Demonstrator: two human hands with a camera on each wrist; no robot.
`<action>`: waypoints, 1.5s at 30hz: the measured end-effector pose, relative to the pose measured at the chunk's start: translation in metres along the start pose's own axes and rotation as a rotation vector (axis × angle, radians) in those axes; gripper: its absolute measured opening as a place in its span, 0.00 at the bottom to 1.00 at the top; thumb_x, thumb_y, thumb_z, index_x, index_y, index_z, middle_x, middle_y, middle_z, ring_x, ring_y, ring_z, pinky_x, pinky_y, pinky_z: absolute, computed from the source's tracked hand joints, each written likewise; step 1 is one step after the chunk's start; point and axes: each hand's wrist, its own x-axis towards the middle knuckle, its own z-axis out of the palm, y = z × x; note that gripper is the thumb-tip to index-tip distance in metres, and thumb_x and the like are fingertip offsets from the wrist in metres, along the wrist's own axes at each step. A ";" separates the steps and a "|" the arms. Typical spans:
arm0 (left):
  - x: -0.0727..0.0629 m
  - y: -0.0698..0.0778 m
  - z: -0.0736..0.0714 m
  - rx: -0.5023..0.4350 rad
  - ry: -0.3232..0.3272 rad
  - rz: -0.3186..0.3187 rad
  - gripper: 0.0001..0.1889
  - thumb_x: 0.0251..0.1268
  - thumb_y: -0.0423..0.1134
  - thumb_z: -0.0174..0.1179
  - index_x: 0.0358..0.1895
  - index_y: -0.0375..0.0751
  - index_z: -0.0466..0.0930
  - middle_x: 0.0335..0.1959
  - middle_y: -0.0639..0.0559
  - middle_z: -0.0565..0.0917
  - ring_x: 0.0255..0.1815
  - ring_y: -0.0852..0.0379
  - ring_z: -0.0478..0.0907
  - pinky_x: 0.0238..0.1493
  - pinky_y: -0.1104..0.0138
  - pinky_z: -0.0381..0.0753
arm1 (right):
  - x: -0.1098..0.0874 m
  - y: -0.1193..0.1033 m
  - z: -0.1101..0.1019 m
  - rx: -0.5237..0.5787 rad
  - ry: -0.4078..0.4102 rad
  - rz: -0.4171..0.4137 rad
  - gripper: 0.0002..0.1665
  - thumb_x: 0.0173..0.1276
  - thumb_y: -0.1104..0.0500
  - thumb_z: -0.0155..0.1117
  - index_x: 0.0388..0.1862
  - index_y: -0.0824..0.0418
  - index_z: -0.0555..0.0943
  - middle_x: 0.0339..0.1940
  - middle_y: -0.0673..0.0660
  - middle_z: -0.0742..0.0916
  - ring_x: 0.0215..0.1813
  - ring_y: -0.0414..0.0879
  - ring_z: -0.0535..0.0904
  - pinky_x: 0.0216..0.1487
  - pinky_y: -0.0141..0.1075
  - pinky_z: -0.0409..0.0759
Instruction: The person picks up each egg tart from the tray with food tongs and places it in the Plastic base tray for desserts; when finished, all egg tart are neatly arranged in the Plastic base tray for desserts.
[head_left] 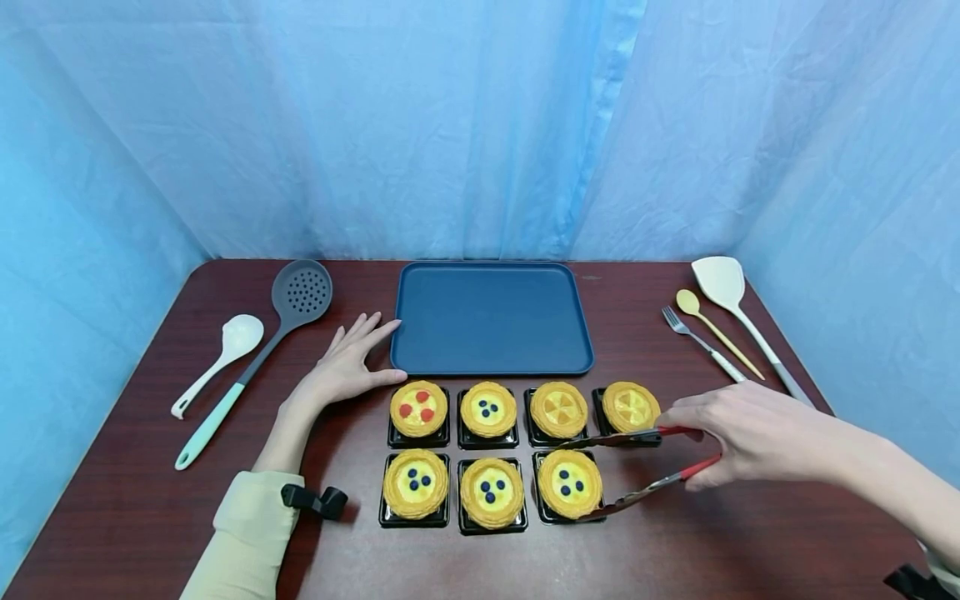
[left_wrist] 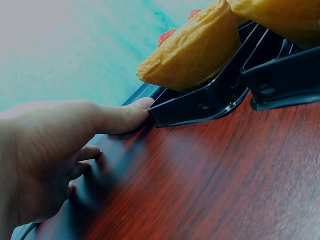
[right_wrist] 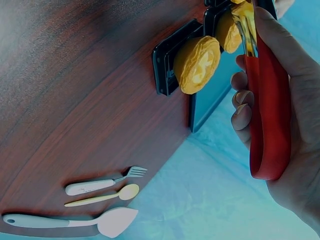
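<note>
My right hand point(head_left: 731, 429) grips red-handled metal tongs point(right_wrist: 270, 110), whose arms are spread apart. One tong tip lies at the far edge of the front-row right tart with blue berries point(head_left: 568, 479), the other at its near right edge. That tart sits in a black plastic holder point(head_left: 542, 510). Fingers spread, my left hand point(head_left: 348, 367) rests at the left front corner of a blue tray point(head_left: 491, 321). In the left wrist view its thumb point(left_wrist: 122, 116) reaches the corner of the black holder under the tart with red berries point(left_wrist: 192, 57).
Several more tarts point(head_left: 491, 492) stand in black holders in two rows before the tray. To the left lie a white ladle point(head_left: 242, 336) and a grey slotted skimmer point(head_left: 302, 292). On the right are a fork point(head_left: 678, 323), a yellow spoon point(head_left: 688, 302) and a white turner point(head_left: 720, 281).
</note>
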 end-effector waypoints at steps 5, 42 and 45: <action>0.000 0.000 0.000 -0.004 0.001 0.003 0.47 0.65 0.58 0.68 0.84 0.51 0.55 0.86 0.36 0.47 0.87 0.35 0.36 0.84 0.37 0.30 | -0.002 0.001 -0.006 0.012 0.017 0.001 0.33 0.48 0.31 0.81 0.51 0.40 0.85 0.35 0.26 0.77 0.32 0.22 0.65 0.29 0.21 0.65; 0.002 0.003 0.007 -0.034 0.015 0.031 0.47 0.65 0.56 0.69 0.83 0.49 0.57 0.86 0.35 0.48 0.87 0.34 0.38 0.84 0.36 0.31 | 0.072 0.110 0.086 0.125 0.343 0.935 0.45 0.58 0.18 0.61 0.26 0.60 0.72 0.17 0.56 0.72 0.20 0.51 0.70 0.17 0.40 0.62; 0.003 0.002 0.008 -0.031 0.015 0.031 0.47 0.65 0.56 0.69 0.83 0.49 0.57 0.86 0.35 0.48 0.87 0.34 0.38 0.84 0.36 0.31 | 0.075 0.110 0.092 0.090 0.371 0.936 0.44 0.57 0.20 0.65 0.24 0.61 0.72 0.17 0.57 0.72 0.19 0.52 0.69 0.16 0.40 0.61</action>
